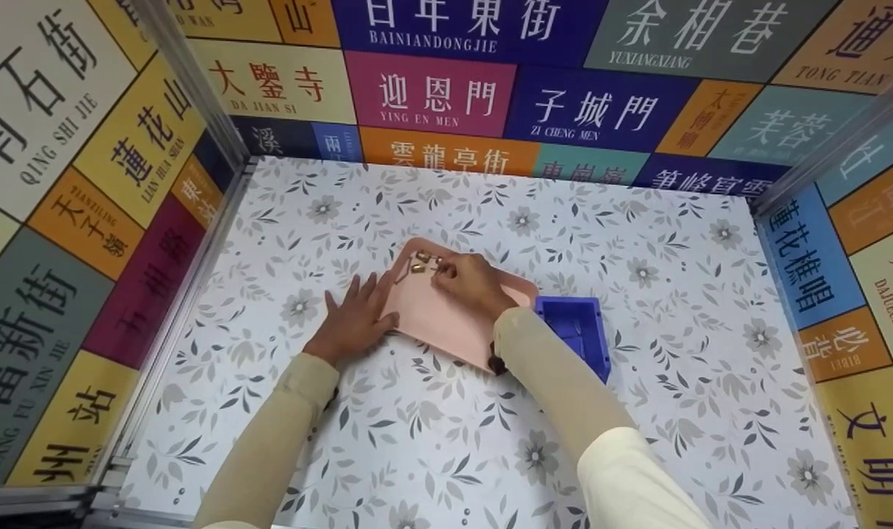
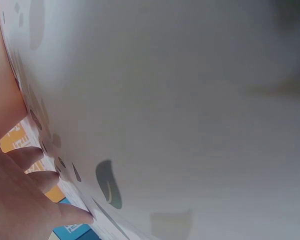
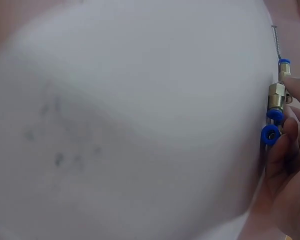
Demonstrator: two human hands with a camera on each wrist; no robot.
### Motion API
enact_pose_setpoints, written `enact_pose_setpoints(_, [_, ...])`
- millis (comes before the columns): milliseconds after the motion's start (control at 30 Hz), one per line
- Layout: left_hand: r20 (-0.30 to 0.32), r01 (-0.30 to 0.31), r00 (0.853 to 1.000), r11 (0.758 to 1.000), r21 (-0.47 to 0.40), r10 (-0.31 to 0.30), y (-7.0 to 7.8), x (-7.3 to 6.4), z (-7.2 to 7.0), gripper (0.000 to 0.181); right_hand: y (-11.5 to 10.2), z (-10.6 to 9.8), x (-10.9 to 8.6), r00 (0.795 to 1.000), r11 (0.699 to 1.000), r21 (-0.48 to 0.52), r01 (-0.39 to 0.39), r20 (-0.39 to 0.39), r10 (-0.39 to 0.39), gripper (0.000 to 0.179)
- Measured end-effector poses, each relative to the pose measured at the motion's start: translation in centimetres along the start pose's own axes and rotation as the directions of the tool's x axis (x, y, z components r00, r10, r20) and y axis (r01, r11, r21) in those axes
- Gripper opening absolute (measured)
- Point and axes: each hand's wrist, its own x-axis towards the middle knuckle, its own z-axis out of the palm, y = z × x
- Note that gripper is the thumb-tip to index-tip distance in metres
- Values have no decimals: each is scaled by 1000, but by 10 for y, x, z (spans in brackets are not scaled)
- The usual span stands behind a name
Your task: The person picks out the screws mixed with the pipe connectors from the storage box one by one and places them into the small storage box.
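A shallow pink tray (image 1: pixel 446 323) lies on the table, with small brass push-in fittings (image 1: pixel 419 263) near its far left corner. Blue collars show on the fittings (image 3: pixel 276 100) in the right wrist view, and a thin screw (image 3: pixel 276 42) lies beyond them. My right hand (image 1: pixel 474 281) reaches over the tray, fingers curled, and pinches a blue-collared fitting (image 3: pixel 271 135); its fingers partly hide it. Fingers spread, my left hand (image 1: pixel 355 319) rests at the tray's left edge. In the left wrist view, the left hand (image 2: pixel 22 195) shows straight fingers against the patterned tabletop.
A blue open-topped box (image 1: pixel 601 334) stands against the tray's right side, partly behind the right sleeve. Lettered panels (image 1: pixel 446 95) wall in the back and both sides of the floral-covered table (image 1: pixel 432 455).
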Motion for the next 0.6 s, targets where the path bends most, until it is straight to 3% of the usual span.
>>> enact_pose_setpoints(600, [9,5,1000,1000,-12,-5,0,0,1,75,-4,1,0,995,994,-51,-96,-6,95,19])
